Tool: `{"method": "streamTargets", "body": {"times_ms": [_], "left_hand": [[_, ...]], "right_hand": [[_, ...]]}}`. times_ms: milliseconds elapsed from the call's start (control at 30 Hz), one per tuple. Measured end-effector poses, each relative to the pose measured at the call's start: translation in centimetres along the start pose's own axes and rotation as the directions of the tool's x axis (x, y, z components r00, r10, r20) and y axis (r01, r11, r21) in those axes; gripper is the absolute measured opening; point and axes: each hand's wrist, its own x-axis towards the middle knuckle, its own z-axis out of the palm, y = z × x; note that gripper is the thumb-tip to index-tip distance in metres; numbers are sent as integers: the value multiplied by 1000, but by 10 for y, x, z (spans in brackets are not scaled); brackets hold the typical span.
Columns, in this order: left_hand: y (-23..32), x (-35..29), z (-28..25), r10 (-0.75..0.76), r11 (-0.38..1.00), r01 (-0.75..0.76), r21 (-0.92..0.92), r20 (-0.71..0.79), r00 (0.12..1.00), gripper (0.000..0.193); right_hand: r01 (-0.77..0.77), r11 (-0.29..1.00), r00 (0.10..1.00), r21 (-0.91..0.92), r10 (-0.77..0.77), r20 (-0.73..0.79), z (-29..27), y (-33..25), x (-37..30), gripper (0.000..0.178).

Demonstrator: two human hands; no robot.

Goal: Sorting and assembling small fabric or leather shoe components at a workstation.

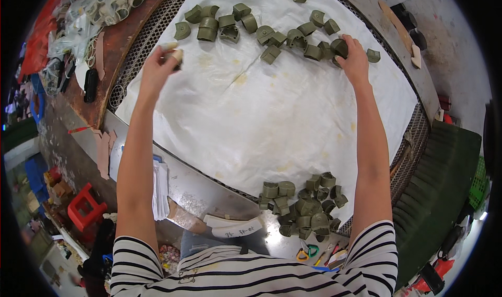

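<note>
Olive-green, curved, hollow moulded pieces [207,32] lie scattered along the far part of a white cloth [251,114]. My right hand [355,61] is closed at the far right, its thumb and fingers round one olive-green piece [339,48]. Other pieces lie close to it on both sides. At the far left edge of the cloth, my left hand [163,64] is bent in a pinch, with pale covers on its fingertips. Something dark shows at those fingertips, blurred. A heap of the same pieces [308,208] sits at the near right corner.
Mesh [137,46] shows under the cloth's edge. To the left, a brown board [117,35] carries bagged beige parts [112,4]. Scissors [308,252] and paper strips [232,226] lie near my body. A dark green padded surface [439,187] is at the right; a red stool [86,208] stands lower left.
</note>
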Motion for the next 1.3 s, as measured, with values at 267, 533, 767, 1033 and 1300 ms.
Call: {"method": "streamTargets", "body": {"times_ms": [267,533,767,1033,1300], "left_hand": [[27,-171,140,189,947,-314,59,692,697,34],[29,-257,162,217,845,-534,35,890,402,40],[89,-62,216,474,600,-678,425,493,729,46],[64,23,286,448,443,-564,697,373,813,56],[51,38,318,482,655,-583,481,329,812,40]], "right_hand": [[-206,883,922,422,320,-220,-53,6,-83,43],[-277,856,629,436,-182,756,-106,-72,-257,68],[-76,975,997,209,68,44,-48,91,-103,92],[183,982,973,40,-187,135,16,62,35,75],[-48,868,998,495,16,69,21,193,-8,63]]}}
